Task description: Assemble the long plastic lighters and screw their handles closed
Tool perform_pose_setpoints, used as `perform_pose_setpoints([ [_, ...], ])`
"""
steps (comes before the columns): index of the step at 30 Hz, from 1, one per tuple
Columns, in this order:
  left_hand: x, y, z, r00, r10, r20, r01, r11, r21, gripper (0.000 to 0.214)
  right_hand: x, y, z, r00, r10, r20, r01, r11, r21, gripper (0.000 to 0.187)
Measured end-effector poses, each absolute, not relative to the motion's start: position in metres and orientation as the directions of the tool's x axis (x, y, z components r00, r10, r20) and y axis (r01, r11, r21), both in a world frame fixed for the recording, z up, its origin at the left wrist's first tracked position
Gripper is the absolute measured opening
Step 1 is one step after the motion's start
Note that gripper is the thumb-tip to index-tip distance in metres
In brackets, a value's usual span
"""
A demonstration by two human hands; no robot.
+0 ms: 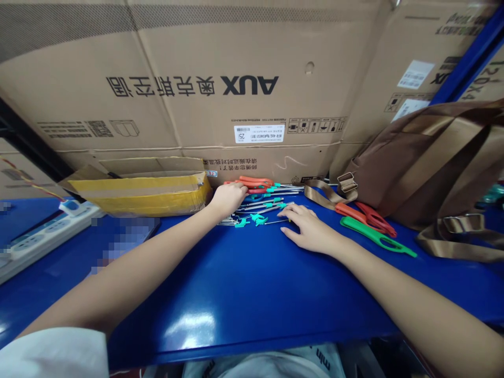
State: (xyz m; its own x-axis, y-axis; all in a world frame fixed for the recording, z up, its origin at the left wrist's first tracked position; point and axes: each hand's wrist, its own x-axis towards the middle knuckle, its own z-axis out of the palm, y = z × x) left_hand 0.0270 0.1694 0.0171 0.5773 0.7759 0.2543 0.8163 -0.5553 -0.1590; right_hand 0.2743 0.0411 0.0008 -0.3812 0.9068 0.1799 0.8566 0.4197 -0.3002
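At the back of the blue table lies a pile of thin metal rods with teal plastic pieces (pixel 258 219). Several orange-red plastic handles (pixel 255 182) lie at its far side. My left hand (pixel 232 197) reaches in from the left, its fingers closed at one orange-red handle; its fingertips are partly hidden. My right hand (pixel 305 226) is at the right end of the rods, palm down. Its thumb and fingers are apart, with the fingertips close to the rod ends and nothing plainly held.
A yellow-taped cardboard box (pixel 137 198) stands left of the pile, near a white power strip (pixel 51 233). A brown backpack (pixel 397 163) sits at the right, beside a green plastic handle (pixel 374 236) and a red one (pixel 378 219). Large cartons (pixel 189 115) form the back wall.
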Motion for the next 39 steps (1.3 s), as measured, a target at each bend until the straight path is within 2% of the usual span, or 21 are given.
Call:
perform_pose_setpoints([
  [3, 0.026, 0.171, 0.016, 0.562, 0.791, 0.241, 0.827, -0.545, -0.139, 0.039, 0.274, 0.04, 0.002, -0.383, 0.907, 0.175, 0.86, 0.419, -0.291, 0.036],
  [7, 0.027, 0.17, 0.012, 0.564, 0.785, 0.255, 0.824, -0.557, -0.108, 0.029, 0.273, 0.039, 0.003, -0.387, 0.906, 0.169, 0.86, 0.421, -0.288, 0.035],
  [20, 0.016, 0.145, 0.041, 0.486, 0.754, 0.441, 0.823, -0.565, 0.06, 0.032, 0.278, 0.041, 0.004, -0.394, 0.894, 0.216, 0.862, 0.44, -0.25, 0.031],
  [25, 0.006, 0.108, 0.039, 0.505, 0.779, 0.372, 0.802, -0.583, 0.131, 0.025, 0.282, 0.045, 0.008, -0.346, 0.91, 0.226, 0.907, 0.386, -0.167, 0.029],
  [28, -0.001, 0.081, 0.029, 0.563, 0.764, 0.316, 0.763, -0.627, 0.157, 0.025, 0.291, 0.048, 0.019, -0.271, 0.945, 0.182, 0.945, 0.298, -0.138, 0.029],
  [31, -0.006, 0.057, 0.021, 0.625, 0.734, 0.265, 0.712, -0.676, 0.192, 0.027, 0.317, 0.046, 0.037, -0.069, 0.99, 0.12, 0.994, 0.078, -0.077, 0.028],
  [34, -0.01, 0.044, 0.015, 0.694, 0.677, 0.243, 0.636, -0.736, 0.234, 0.028, 0.349, 0.042, 0.053, 0.116, 0.992, -0.054, 0.993, -0.117, -0.006, 0.02],
  [39, -0.011, 0.043, 0.011, 0.715, 0.665, 0.217, 0.596, -0.742, 0.308, 0.028, 0.38, 0.041, 0.061, 0.228, 0.952, -0.204, 0.973, -0.221, 0.059, 0.022],
])
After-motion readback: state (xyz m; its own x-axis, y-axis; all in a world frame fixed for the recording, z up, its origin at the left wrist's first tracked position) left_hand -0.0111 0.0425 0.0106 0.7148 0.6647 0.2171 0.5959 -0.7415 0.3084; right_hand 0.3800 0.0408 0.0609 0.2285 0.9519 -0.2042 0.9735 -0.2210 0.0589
